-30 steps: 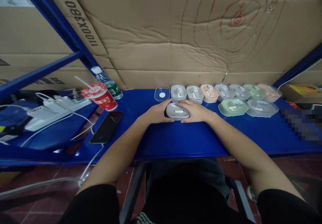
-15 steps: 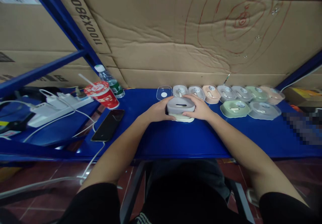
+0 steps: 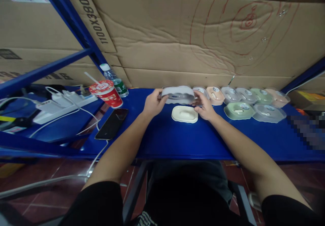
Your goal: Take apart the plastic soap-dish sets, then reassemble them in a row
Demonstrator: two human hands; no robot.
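Between my two hands a grey plastic box shell is held up and tilted, its hollow underside partly turned towards me. My left hand grips its left end, thumb in front. At the other end my right hand pinches the shell, with some fingers hidden behind it. Below and nearer me, a cream oval base with a raised middle ridge lies on the blue table. The shell hides what stands directly behind it.
Several lidded plastic boxes line the back, among them a peach box and a green box. To the left are a red paper cup, a water bottle, a phone and a power strip.
Both hands have lifted the grey shell off the cream base and moved it up and back, tilting it. The cream base is now uncovered on the table.
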